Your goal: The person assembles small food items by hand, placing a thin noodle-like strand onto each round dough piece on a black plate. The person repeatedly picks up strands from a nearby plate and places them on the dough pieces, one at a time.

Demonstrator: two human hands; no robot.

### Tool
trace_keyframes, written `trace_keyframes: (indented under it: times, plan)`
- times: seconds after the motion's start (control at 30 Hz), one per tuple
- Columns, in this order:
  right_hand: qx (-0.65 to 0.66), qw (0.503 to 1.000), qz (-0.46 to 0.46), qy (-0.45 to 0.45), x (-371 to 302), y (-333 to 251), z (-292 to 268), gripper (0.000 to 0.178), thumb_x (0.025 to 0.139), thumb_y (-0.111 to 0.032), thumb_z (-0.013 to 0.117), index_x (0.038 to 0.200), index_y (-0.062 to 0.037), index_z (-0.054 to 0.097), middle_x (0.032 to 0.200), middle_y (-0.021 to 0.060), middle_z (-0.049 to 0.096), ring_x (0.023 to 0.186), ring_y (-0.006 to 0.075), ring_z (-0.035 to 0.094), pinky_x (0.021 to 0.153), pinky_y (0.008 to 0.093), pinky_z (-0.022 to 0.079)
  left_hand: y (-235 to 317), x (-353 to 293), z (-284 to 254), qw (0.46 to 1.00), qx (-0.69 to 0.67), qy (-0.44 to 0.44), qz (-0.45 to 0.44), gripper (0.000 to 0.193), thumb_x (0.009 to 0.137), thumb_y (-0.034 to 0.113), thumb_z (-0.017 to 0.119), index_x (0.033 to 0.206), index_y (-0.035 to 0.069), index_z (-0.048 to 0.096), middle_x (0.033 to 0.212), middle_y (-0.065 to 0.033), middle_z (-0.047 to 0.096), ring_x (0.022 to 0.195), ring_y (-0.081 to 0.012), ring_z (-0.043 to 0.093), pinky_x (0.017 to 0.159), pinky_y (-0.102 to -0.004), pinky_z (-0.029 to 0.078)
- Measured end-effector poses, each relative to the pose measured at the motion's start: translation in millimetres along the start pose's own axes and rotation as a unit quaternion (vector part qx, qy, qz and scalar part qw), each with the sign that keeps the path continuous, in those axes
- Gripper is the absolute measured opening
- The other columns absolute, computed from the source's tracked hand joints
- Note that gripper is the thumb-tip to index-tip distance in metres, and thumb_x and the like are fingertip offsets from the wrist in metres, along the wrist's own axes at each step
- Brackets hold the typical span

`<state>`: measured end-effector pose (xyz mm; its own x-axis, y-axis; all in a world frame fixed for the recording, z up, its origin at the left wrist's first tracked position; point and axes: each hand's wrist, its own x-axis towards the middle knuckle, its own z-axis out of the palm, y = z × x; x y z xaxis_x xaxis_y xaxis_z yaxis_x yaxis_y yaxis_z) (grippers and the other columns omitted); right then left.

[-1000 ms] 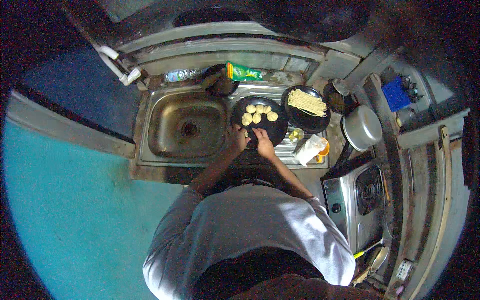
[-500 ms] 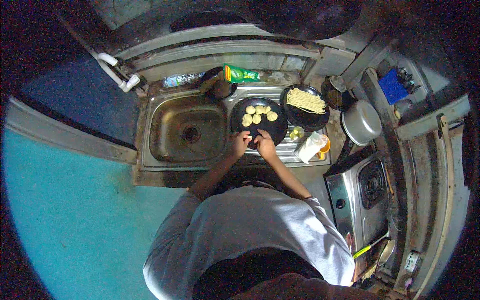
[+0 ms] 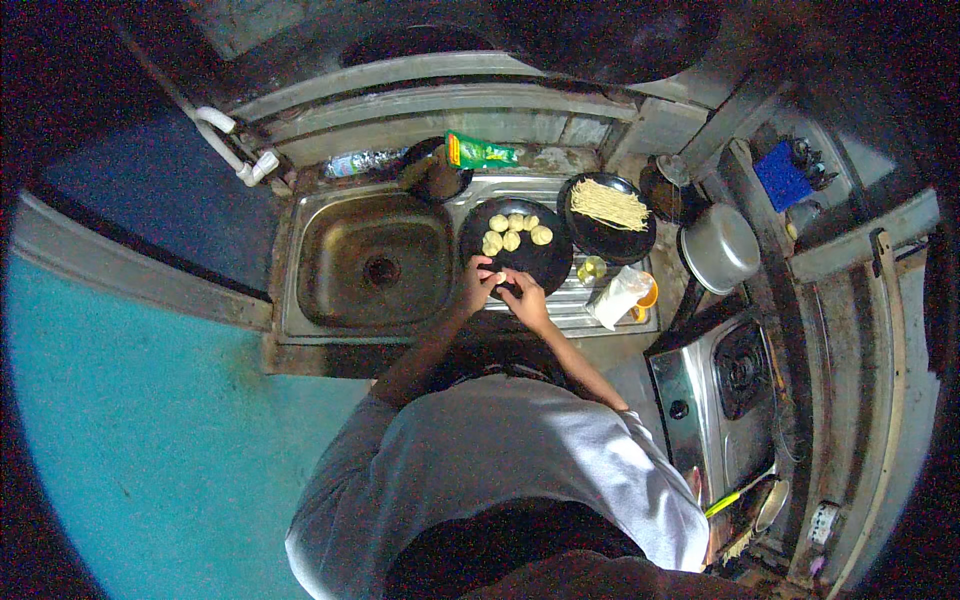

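A round black plate (image 3: 545, 265) rests on the ribbed steel drainboard, with several pale dough balls (image 3: 512, 240) grouped on its far half. Over the plate's near edge, my left hand (image 3: 478, 286) pinches a small pale piece of dough (image 3: 500, 278). My right hand (image 3: 526, 302) meets it from the other side, its fingertips closed on the same piece. Much of the dough piece is hidden by the fingers. Right of this plate, a second black plate (image 3: 620, 250) carries a heap of thin, pale dough strips (image 3: 608, 204).
The steel sink basin (image 3: 375, 225) lies to the left. Nearer right are a small glass (image 3: 591, 269), a white bag (image 3: 618, 296) and an orange cup (image 3: 648, 291). A metal pot (image 3: 720, 247) and a gas stove (image 3: 712, 410) stand farther right. A green packet (image 3: 482, 152) lies behind.
My right hand has shifted slightly left, bringing its fingertips to the dough piece at my left hand. The dough balls on the plate stay in place.
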<state>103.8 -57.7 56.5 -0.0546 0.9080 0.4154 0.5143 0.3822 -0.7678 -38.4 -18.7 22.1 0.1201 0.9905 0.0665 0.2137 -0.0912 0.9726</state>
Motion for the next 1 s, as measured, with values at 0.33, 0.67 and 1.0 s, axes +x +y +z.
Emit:
trace_keyframes:
  times: [0.33,0.67,1.0]
  plan:
    - [0.058,0.995,0.081,0.0,-1,3,-7,0.014,0.073,-0.011,0.066,0.083,-0.0015,0.064,0.071,0.01,0.06,0.064,0.0163,0.058,0.06,0.0267,0.045,11,5,-17,0.973,-0.082,-0.203,-0.074,0.03,0.082,0.021,0.059,0.102,-0.002,0.057,0.09,-0.0073,0.063,0.075,-0.0124,0.059,0.069,-0.0253,0.047]
    - [-0.036,0.999,-0.011,-0.018,3,-9,-12,0.015,0.074,-0.012,0.065,0.086,-0.003,0.062,0.08,0.0131,0.059,0.07,0.0274,0.059,0.06,0.0325,0.046,-9,5,-17,0.981,-0.082,-0.175,-0.01,0.03,0.087,0.027,0.05,0.09,-0.002,0.061,0.077,-0.0071,0.062,0.065,-0.0115,0.056,0.062,-0.0251,0.046]
    - [-0.163,0.982,-0.097,0.005,5,-25,-12,0.033,0.075,-0.012,0.061,0.107,-0.0071,0.054,0.098,0.0088,0.059,0.097,0.0265,0.053,0.083,0.0396,0.037,-49,12,-14,0.953,-0.256,-0.125,-0.106,0.038,0.086,0.03,0.051,0.11,0.001,0.053,0.097,-0.0105,0.062,0.082,-0.0174,0.062,0.072,-0.0291,0.049]
